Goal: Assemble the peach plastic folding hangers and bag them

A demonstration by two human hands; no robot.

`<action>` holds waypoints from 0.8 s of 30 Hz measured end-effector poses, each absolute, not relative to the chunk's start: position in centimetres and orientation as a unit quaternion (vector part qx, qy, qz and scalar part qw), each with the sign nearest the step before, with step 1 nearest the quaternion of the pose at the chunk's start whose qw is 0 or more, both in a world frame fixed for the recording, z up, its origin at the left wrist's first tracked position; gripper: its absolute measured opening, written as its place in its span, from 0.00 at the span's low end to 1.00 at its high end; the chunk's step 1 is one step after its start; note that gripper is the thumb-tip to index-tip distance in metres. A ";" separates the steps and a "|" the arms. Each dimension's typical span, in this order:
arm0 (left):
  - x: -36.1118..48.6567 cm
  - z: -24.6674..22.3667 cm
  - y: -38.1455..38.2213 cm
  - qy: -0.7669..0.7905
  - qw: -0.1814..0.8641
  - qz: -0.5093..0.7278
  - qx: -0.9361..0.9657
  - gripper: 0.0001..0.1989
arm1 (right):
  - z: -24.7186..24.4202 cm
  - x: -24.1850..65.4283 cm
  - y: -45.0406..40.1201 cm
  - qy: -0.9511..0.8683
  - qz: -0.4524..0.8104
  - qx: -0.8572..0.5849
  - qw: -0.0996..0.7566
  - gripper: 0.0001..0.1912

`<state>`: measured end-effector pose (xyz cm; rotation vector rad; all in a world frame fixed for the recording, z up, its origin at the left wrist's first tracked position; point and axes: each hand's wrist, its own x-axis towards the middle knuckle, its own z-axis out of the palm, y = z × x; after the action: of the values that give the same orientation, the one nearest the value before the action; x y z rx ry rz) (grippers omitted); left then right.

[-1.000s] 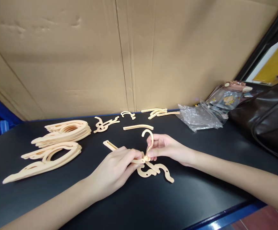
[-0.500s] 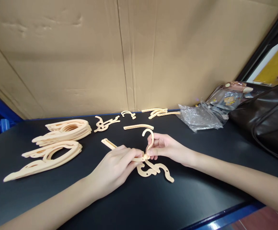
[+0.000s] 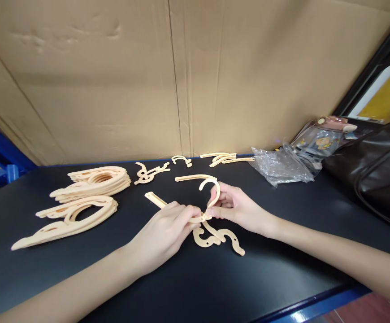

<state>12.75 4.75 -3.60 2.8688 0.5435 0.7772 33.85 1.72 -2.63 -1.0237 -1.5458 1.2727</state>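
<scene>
Between thumb and fingers, my right hand [image 3: 232, 205] pinches a cream plastic hanger hook [image 3: 218, 193], its curve pointing up and left. My left hand [image 3: 164, 233] is closed around a cream hanger arm [image 3: 155, 200], whose slotted end sticks out behind the knuckles. Hook and arm meet between my fingertips; whether they are locked together is hidden. Just below, loose hanger hooks [image 3: 232, 241] lie on the black tabletop with another cream piece among them. A single hanger arm [image 3: 195, 178] rests behind my hands.
At the left lie two stacks of folded hangers [image 3: 97, 183]. Along the back are small hook pieces [image 3: 149, 173] and several hanger arms [image 3: 223, 158]. Clear plastic bags [image 3: 272, 165], a clear bottle [image 3: 322, 139] and a dark bag [image 3: 383, 161] stand right. Cardboard [image 3: 114, 80] closes off the back.
The hook in my right hand has tipped slightly to the right at its joint with the arm. Both hands keep their grip; the whole view has shifted a little.
</scene>
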 end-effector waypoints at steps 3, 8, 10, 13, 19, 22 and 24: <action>12.8 -3.5 4.7 0.187 0.067 0.248 0.948 0.06 | -2.8 33.8 1.6 -0.650 0.455 -0.425 0.435 0.16; 12.9 -3.5 4.7 0.195 0.063 0.245 0.948 0.06 | -2.9 33.8 1.6 -0.642 0.461 -0.429 0.437 0.16; 12.9 -3.5 4.7 0.195 0.052 0.246 0.948 0.06 | -2.8 33.7 1.6 -0.637 0.467 -0.430 0.436 0.15; 12.9 -3.5 4.6 0.196 0.034 0.242 0.950 0.07 | -2.7 33.7 1.6 -0.634 0.477 -0.435 0.425 0.15; 13.1 -3.6 4.4 0.208 0.013 0.248 0.946 0.08 | -3.2 33.5 1.6 -0.628 0.494 -0.434 0.416 0.17; 13.1 -3.5 4.5 0.211 0.005 0.246 0.946 0.09 | -3.5 33.6 1.6 -0.623 0.499 -0.423 0.429 0.17; 13.1 -3.4 4.6 0.200 -0.001 0.248 0.948 0.09 | -3.6 33.6 1.7 -0.616 0.507 -0.416 0.435 0.17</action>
<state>13.08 4.64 -3.43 2.9790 0.6300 0.7778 33.60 1.69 -3.58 -1.0357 -1.5343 1.2625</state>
